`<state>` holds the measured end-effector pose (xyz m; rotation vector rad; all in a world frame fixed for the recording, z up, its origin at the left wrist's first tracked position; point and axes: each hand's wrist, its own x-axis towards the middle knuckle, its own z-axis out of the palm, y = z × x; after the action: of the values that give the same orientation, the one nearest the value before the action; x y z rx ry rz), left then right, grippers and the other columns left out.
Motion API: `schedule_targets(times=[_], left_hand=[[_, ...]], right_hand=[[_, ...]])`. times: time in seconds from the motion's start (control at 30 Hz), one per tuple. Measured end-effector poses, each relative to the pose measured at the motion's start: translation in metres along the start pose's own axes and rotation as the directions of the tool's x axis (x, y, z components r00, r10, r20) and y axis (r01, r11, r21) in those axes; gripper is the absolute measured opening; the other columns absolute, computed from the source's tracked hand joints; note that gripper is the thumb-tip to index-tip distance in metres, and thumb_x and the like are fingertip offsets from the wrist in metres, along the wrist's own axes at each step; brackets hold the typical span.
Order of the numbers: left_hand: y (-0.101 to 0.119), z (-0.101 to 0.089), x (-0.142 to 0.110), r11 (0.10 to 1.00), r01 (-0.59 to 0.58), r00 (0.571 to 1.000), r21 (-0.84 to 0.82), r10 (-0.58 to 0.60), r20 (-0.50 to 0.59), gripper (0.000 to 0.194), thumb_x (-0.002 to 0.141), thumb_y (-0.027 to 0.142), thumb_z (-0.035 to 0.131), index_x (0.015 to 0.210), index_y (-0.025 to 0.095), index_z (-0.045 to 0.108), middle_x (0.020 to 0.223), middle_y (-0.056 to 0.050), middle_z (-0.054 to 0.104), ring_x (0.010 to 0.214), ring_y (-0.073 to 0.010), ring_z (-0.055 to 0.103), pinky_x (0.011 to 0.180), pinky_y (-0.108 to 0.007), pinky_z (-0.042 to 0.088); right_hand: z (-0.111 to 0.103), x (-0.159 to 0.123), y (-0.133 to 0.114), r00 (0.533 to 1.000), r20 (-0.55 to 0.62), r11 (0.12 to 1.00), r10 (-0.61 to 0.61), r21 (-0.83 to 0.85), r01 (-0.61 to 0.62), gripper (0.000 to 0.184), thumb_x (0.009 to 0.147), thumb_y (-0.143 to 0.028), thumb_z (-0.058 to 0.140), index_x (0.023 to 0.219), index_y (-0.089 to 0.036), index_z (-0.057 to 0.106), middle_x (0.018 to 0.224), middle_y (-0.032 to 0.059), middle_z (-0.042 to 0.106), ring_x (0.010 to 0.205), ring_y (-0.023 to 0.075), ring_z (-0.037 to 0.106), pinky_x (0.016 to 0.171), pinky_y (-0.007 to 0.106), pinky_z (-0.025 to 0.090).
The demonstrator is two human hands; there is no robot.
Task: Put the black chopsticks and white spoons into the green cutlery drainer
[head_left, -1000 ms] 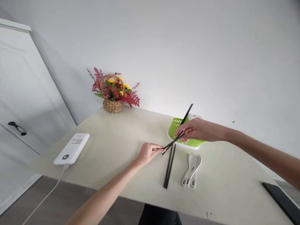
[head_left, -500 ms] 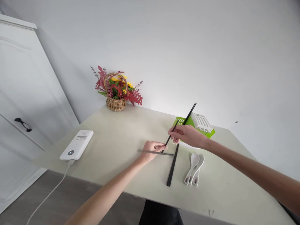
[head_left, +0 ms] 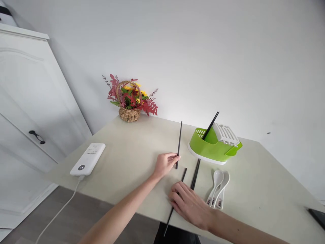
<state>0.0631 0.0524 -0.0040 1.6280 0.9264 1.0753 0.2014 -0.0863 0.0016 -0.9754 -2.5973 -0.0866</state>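
My left hand [head_left: 166, 164] pinches a black chopstick [head_left: 179, 139] near its thick lower end, and its thin end points up. Lower on the table, my right hand [head_left: 189, 203] curls its fingers round a second black chopstick [head_left: 184, 174], whose thin end reaches over the table's front edge. Part of that stick is covered by the fingers. Beside the right hand lies a bundle of black chopsticks [head_left: 195, 173], partly hidden by it. Behind them stands a green cutlery holder [head_left: 208, 146] with a white base, a white slotted rack and black chopsticks [head_left: 211, 125] leaning in it.
Right of the bundle lie several white spoons [head_left: 217, 189]. A wicker flower basket [head_left: 129, 115] stands at the back left. On the left rests a white power bank [head_left: 88, 159] with a cable. At the far right edge is a dark flat object [head_left: 316, 216].
My right hand has left the chopstick in my left hand and come down toward me onto the other one. That stick, blurred crosswise earlier, now points toward me. The held chopstick is more upright.
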Motion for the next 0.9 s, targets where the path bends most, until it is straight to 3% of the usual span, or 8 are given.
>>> schedule_targets(times=[0.1,0.27,0.47,0.67,0.77,0.83,0.9], left_hand=[[0.005,-0.001,-0.001,1.000,0.023,1.000,-0.012,-0.023,-0.007,0.032,0.089,0.049,0.071,0.092,0.018,0.080,0.091,-0.008,0.082,0.088,-0.0245,0.078,0.073,-0.028,0.060],[0.008,-0.003,-0.002,1.000,0.025,1.000,0.010,-0.025,-0.006,0.034,0.089,0.051,0.070,0.092,0.018,0.080,0.091,-0.007,0.082,0.084,-0.0235,0.077,0.072,-0.028,0.059],[0.005,-0.006,0.002,0.999,0.032,0.999,-0.007,-0.032,-0.042,0.034,0.088,0.050,0.071,0.099,0.019,0.080,0.094,-0.007,0.082,0.088,-0.0236,0.078,0.074,-0.027,0.060],[0.004,-0.011,0.009,0.995,0.097,0.988,0.011,-0.095,-0.124,0.034,0.089,0.049,0.070,0.102,0.019,0.081,0.092,-0.006,0.082,0.080,-0.0214,0.077,0.063,-0.025,0.058],[0.002,-0.013,0.009,0.997,0.080,0.984,-0.014,-0.082,-0.160,0.036,0.088,0.052,0.071,0.100,0.019,0.081,0.094,-0.007,0.082,0.084,-0.0224,0.078,0.065,-0.025,0.058],[0.003,-0.014,0.009,0.999,0.033,0.985,-0.040,-0.039,-0.167,0.037,0.088,0.052,0.072,0.100,0.018,0.080,0.096,-0.008,0.082,0.088,-0.0229,0.078,0.074,-0.026,0.060],[0.005,-0.015,0.007,0.999,0.007,0.986,-0.046,-0.014,-0.167,0.037,0.088,0.052,0.072,0.099,0.018,0.081,0.097,-0.008,0.082,0.090,-0.0232,0.078,0.078,-0.027,0.060]], right_hand=[[-0.011,0.006,0.004,0.999,0.045,0.999,0.000,0.044,-0.002,0.017,0.098,-0.019,0.058,0.114,-0.017,0.053,0.108,0.0105,0.061,0.096,0.0235,0.059,0.077,0.036,0.057],[-0.036,0.005,0.007,0.960,0.152,0.972,-0.236,0.054,0.231,0.015,0.100,-0.015,0.051,0.113,-0.018,0.059,0.112,0.0107,0.062,0.111,0.0243,0.058,0.076,0.031,0.054],[-0.031,0.019,0.035,0.901,0.189,0.901,-0.391,-0.122,0.417,0.018,0.103,-0.011,0.046,0.100,-0.016,0.063,0.098,0.0072,0.063,0.090,0.0186,0.060,0.070,0.030,0.050],[-0.027,0.037,0.081,0.897,0.127,0.875,-0.423,-0.201,0.441,0.024,0.101,-0.004,0.042,0.097,-0.016,0.062,0.088,0.0059,0.064,0.080,0.0181,0.061,0.071,0.033,0.051],[-0.049,0.048,0.099,0.948,-0.011,0.941,-0.318,-0.127,0.314,0.025,0.105,-0.008,0.036,0.106,-0.017,0.059,0.097,0.0092,0.067,0.088,0.0199,0.065,0.076,0.035,0.055],[-0.073,0.058,0.108,0.983,-0.163,0.997,-0.079,0.010,0.081,0.018,0.108,-0.021,0.037,0.112,-0.019,0.055,0.105,0.0111,0.067,0.089,0.0199,0.067,0.072,0.033,0.057],[-0.097,0.068,0.115,0.921,-0.293,0.952,0.257,0.242,-0.189,0.015,0.108,-0.033,0.042,0.111,-0.022,0.052,0.105,0.0094,0.066,0.085,0.0184,0.069,0.074,0.033,0.058]])
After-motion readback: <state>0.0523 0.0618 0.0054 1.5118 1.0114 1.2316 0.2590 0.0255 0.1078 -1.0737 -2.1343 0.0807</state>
